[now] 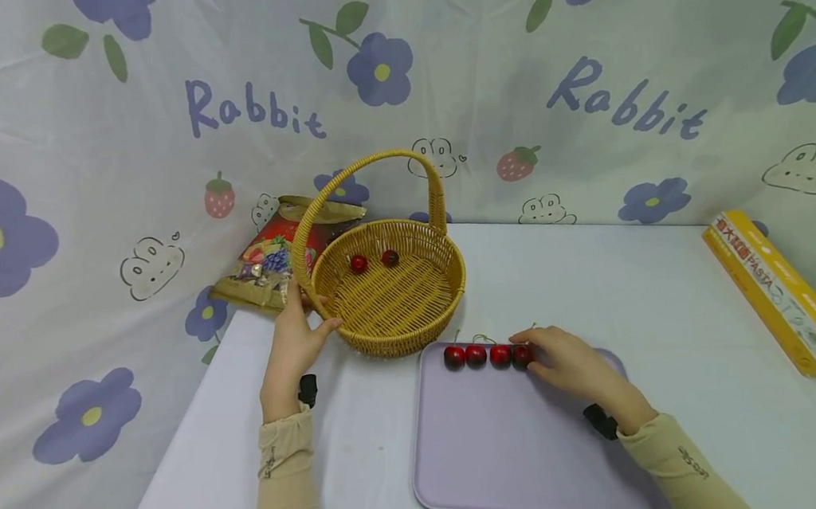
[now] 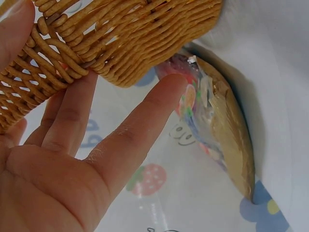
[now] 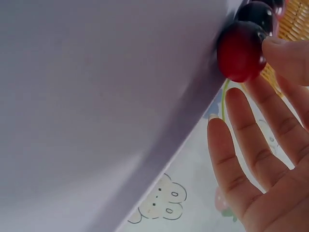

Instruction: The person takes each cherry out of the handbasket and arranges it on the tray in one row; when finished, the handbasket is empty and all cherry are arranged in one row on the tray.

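Observation:
A yellow woven basket point(image 1: 397, 299) with a tall arched handle stands left of centre, two dark red cherries point(image 1: 358, 264) lying at its far side. My left hand point(image 1: 292, 351) grips its left side, thumb at the rim and fingers against the outer weave; in the left wrist view the index finger sticks out past the basket. Several cherries point(image 1: 475, 355) with stems sit in a row along the far edge of a light purple tray point(image 1: 502, 447). At the row's right end my right hand point(image 1: 575, 365) pinches the last cherry point(image 3: 239, 53) between thumb and fingers, the other fingers spread.
Behind the basket's left side leans a gold and red bag with fruit pictures point(image 1: 265, 266). A yellow pasta box point(image 1: 785, 289) lies on the white table point(image 1: 640, 284) at the right. A printed cloth point(image 1: 494, 64) hangs along the back and left.

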Demonstrator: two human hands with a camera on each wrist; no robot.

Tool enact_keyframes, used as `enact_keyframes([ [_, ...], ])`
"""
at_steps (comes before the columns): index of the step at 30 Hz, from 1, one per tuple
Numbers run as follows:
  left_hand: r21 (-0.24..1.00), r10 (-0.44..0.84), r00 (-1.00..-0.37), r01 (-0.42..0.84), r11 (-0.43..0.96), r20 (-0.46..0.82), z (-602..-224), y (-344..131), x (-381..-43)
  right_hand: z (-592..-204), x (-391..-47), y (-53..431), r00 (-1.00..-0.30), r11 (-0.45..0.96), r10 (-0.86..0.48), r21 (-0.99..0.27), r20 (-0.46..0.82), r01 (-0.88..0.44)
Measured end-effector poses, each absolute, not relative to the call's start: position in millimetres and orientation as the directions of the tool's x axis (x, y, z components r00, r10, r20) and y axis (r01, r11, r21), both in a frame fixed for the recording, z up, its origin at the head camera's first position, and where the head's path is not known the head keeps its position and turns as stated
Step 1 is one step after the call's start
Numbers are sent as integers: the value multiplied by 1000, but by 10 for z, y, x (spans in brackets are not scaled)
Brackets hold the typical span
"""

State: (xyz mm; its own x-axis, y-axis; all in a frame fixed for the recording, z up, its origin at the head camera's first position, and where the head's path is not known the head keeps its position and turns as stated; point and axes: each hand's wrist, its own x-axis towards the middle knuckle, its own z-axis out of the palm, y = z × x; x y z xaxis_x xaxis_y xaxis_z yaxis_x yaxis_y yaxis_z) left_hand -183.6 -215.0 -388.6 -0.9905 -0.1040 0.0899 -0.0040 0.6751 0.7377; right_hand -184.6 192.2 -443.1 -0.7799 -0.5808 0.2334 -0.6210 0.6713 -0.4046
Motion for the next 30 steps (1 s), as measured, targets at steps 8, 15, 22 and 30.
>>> enact_keyframes([
  [8,734,-102,-990,0,680,95,-3884,-2153,-1839,-4321,-1885,1937,-811,701,-552,-420,193,-577],
  [15,735,-100,-990,7,678,102,-3892,-2146,-1831,-4078,-2057,1903,-832,680,-527,-500,174,-536],
  [22,739,-108,-990,-7,674,88,-3883,-2158,-1832,-3769,-2382,1648,-832,490,-520,-730,194,-476],
  [30,742,-106,-990,-5,671,90,-3907,-2157,-1843,-3518,-2652,1247,-825,238,-551,-923,128,-302],
])
